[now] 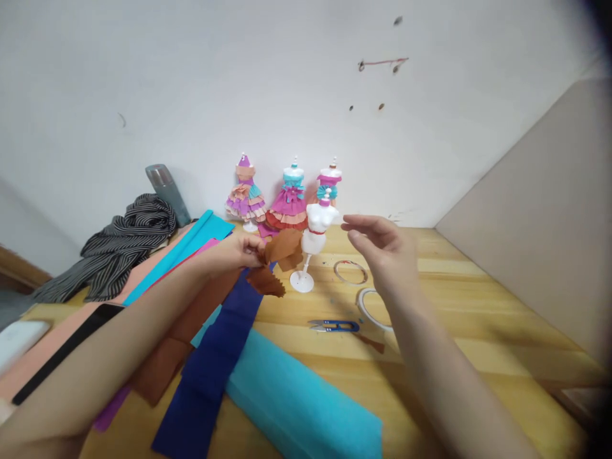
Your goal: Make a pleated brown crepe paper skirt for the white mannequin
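Note:
My left hand is closed, pinching a gathered piece of brown crepe paper with jagged edges. The brown piece spreads out from the fingertips toward a small white dress-form mannequin, overlapping its left side in view; I cannot tell whether they touch. The mannequin stands upright on a round base, with a pink band at its neck and a thin red one at its waist. On its other side my right hand is raised, thumb and fingers apart, with nothing held. Blue thread snips lie on the wooden table below.
Three dressed mannequins, one in a layered peach-purple dress, stand against the wall. Two tape rolls, one small and one larger, lie right. Dark blue and turquoise sheets, a striped cloth and a grey bottle lie left.

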